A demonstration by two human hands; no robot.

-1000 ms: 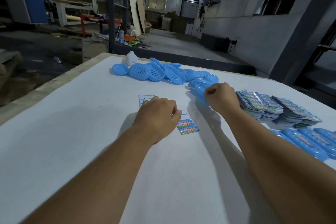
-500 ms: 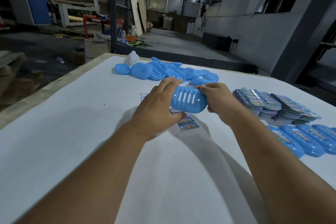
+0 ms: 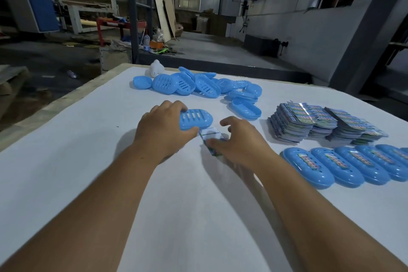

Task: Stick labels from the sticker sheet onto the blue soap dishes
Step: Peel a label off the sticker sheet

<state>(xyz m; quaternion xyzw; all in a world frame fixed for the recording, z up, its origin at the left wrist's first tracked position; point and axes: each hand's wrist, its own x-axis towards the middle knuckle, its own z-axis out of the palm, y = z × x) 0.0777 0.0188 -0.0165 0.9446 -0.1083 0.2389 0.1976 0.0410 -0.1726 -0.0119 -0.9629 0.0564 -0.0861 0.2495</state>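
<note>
My left hand (image 3: pixel 161 130) grips a blue soap dish (image 3: pixel 196 119) by its left end, slotted face up, just above the white table (image 3: pixel 88 139). Right beside it, my right hand (image 3: pixel 240 141) hovers over a small sticker sheet (image 3: pixel 212 137) lying on the table, thumb touching the sheet and fingers spread and bent. Whether it pinches a label I cannot tell. A heap of unlabelled blue dishes (image 3: pixel 198 85) lies at the far side. A row of labelled dishes (image 3: pixel 344 166) lies at the right.
Stacks of printed sticker sheets (image 3: pixel 320 125) stand right of my hands, behind the labelled row. A small white object (image 3: pixel 156 68) sits at the table's far edge by the heap. One loose blue dish (image 3: pixel 245 108) lies between heap and stacks.
My right hand let go of the dish and dropped to the sticker sheet. My left hand now holds the dish alone, lower and nearer the table.
</note>
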